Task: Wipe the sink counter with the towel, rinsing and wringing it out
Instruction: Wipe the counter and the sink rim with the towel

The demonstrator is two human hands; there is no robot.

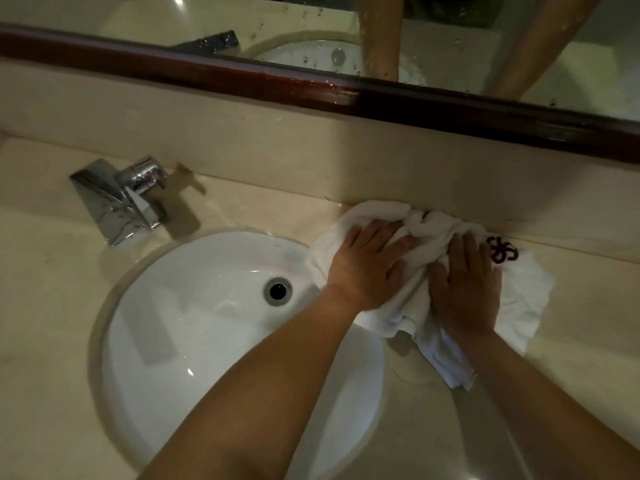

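Flanking towel (pixel 429 271): sink (pixel 194 341), faucet (pixel 124 199), backsplash (pixel 311 157)

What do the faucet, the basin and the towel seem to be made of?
Faucet: likely chrome-plated metal, since its faces reflect like a mirror.
Basin: probably glazed white ceramic, smooth with sharp glossy highlights.
Towel: soft white woven cloth, perhaps cotton; it bunches into folds and carries a dark red emblem.

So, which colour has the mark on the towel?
Dark red, on the white towel, beside the right hand; head view.
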